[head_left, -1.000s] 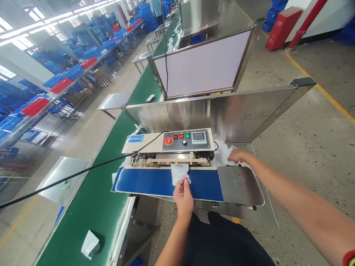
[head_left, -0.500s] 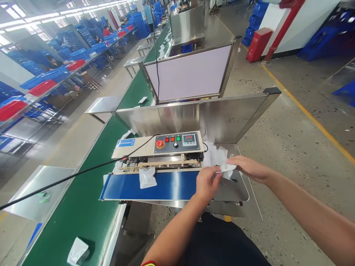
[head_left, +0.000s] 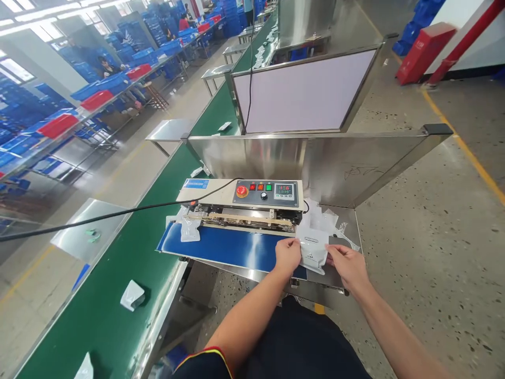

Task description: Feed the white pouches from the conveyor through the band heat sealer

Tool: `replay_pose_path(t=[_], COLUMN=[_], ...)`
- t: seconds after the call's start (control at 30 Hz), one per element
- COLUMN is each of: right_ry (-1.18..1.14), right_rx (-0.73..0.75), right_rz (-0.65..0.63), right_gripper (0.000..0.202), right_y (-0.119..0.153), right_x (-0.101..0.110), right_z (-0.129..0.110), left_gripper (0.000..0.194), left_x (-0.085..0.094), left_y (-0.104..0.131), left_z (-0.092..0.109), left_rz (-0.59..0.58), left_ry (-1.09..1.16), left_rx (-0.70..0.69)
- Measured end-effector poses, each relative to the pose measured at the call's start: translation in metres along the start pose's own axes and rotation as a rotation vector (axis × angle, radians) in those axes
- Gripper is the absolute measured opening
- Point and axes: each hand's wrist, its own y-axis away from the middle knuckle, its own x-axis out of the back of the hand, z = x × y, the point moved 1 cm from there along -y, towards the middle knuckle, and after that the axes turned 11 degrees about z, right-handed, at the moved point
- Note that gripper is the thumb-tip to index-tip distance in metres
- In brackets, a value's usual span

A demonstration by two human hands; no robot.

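Observation:
Between my hands a white printed bag (head_left: 312,250) lies flat at the right end of the blue belt (head_left: 236,252). My left hand (head_left: 288,255) pinches its left edge, and my right hand (head_left: 347,263) pinches its right edge. Just behind the belt stands the sealing machine (head_left: 248,195), with a red knob, buttons and a lit display. Another white bag (head_left: 191,228) sits at the belt's left part, its top against the machine's sealing slot. More white bags (head_left: 315,213) lie at the machine's right end, partly behind the held bag.
A green conveyor (head_left: 94,305) runs along the left with white bags (head_left: 132,295) on it. A metal partition (head_left: 252,155) stands behind the machine. One black cable (head_left: 118,215) crosses the left side. Farther left are tables with red and blue bins (head_left: 59,125).
The bag in my hands has turned from edge-on to flat, printed face visible, and come down to the belt's end. The other bag has moved left along the belt. The view has shifted.

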Motion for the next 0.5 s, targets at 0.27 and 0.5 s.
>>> replay_pose_path(t=[0.27, 0.5], right_ry=[0.015, 0.188], right_rx=[-0.031, 0.053], right_rz=[-0.104, -0.228], right_gripper=[0.049, 0.051], right_y=[-0.011, -0.008], right_x=[-0.047, -0.048], right_z=[-0.001, 0.013], left_gripper=[0.032, 0.029], left_x=[0.022, 0.111], left_y=[-0.025, -0.020], left_z=[-0.017, -0.042], left_rz=[0.146, 0.446], left_ry=[0.110, 0.132], left_rx=[0.063, -0.060])
